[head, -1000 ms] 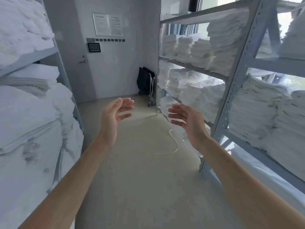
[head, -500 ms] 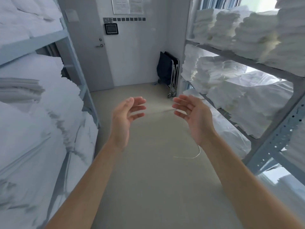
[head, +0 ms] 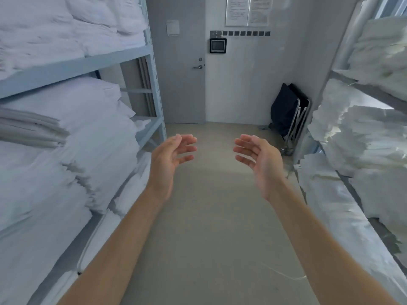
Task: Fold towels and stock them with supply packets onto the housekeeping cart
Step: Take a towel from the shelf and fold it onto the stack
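- Arms reach out in front of the person, over the bare floor (head: 211,216) of a narrow room.
- Left hand (head: 169,159) is up in the air with the fingers spread and a little bent. Its grip is wide open and it has hold of nothing.
- Right hand (head: 259,159) is the same: palm turned in, fingers loose, grip wide open, nothing in it. The two hands face each other and do not touch.
- Towels are the thing to get. White folded piles (head: 55,150) fill the left shelf (head: 72,67), just beside the left arm. More white piles (head: 361,133) sit on the right shelf (head: 343,75), near the right hand.
- Thin white string (head: 293,277) lies on the floor low on the right. It is best not to step on it.
- Good way to do this step, I think: turn to one pile, slide both flat hands under the top towel, and lift it straight so the pile below stays neat.
- Folded dark cart (head: 288,115) with a metal frame leans in the far right corner. I think it may need to be opened up before anything can go on it.
- Supply packets cannot be seen.
- Grey door (head: 176,84) is shut at the far end, with a small screen (head: 218,45) on the wall beside it.
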The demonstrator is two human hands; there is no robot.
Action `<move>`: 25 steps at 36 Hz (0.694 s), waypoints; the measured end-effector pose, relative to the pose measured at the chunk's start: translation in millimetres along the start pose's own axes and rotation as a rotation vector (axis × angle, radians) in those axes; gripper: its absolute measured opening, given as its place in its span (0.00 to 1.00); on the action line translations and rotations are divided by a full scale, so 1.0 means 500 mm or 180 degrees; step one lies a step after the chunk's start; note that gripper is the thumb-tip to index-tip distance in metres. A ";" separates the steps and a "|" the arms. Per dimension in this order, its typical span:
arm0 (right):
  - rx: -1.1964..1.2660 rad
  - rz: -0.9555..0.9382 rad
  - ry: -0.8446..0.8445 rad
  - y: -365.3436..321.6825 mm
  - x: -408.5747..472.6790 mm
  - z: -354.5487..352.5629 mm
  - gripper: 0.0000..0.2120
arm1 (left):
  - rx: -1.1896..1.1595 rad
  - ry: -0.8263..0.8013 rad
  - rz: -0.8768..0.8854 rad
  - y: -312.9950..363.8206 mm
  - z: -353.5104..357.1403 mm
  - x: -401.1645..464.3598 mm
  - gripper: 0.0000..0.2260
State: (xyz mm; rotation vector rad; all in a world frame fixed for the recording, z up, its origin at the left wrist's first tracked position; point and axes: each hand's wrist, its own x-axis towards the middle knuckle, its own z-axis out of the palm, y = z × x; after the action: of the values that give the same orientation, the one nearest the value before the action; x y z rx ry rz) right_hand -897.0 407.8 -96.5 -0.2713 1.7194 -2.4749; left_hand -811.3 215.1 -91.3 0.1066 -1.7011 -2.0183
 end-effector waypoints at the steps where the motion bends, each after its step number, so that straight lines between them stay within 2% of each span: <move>1: 0.0025 0.0037 -0.0057 0.001 0.032 0.000 0.13 | 0.0041 0.0080 0.0002 -0.005 0.008 0.017 0.16; 9: 0.0148 0.0261 -0.0560 0.055 0.256 0.013 0.12 | 0.0119 0.0595 0.0019 -0.078 0.040 0.179 0.17; 15: 0.0136 0.0362 -0.0703 0.116 0.440 0.017 0.12 | 0.0025 0.0704 0.0017 -0.174 0.063 0.347 0.16; 25: -0.0032 0.0524 -0.0707 0.154 0.837 0.048 0.10 | -0.0309 0.0753 -0.0163 -0.331 0.121 0.745 0.16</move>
State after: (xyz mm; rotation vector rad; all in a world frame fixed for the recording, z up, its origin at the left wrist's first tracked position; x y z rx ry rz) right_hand -1301.7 276.8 -126.7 -0.3740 1.5962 -2.2280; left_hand -1211.7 132.0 -140.7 0.3449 -1.4656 -2.0310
